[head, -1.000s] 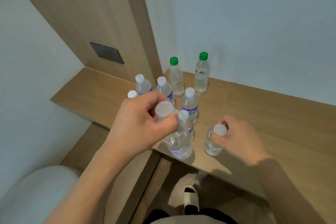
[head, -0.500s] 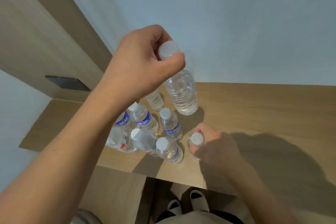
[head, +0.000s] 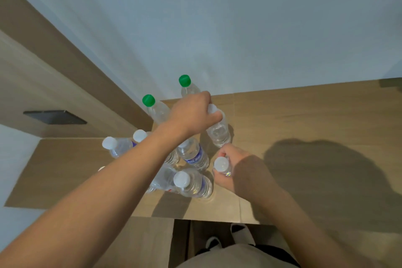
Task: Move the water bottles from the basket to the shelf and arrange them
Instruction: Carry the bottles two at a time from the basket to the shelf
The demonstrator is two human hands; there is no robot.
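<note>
Several clear water bottles stand clustered on a wooden shelf [head: 304,119]. My left hand [head: 191,113] reaches over the cluster and grips the neck of a white-capped bottle [head: 218,131], whose base rests on the shelf beside the two green-capped bottles [head: 155,109] [head: 188,87] at the back. My right hand [head: 237,165] is closed around a small white-capped bottle [head: 221,164] standing at the right of the cluster. Other white-capped bottles [head: 189,181] [head: 117,146] stand in front and to the left, partly hidden by my left forearm. No basket is in view.
A wooden panel with a dark plate [head: 54,117] rises at the left. A pale wall runs behind the shelf. The shelf's front edge is near my feet [head: 237,233]. Bare shelf surface stretches to the right, crossed by my shadow.
My left hand carried its bottle from the air down and back, setting it beside the green-capped bottles. My right hand stayed on the small bottle. The view tilted down.
</note>
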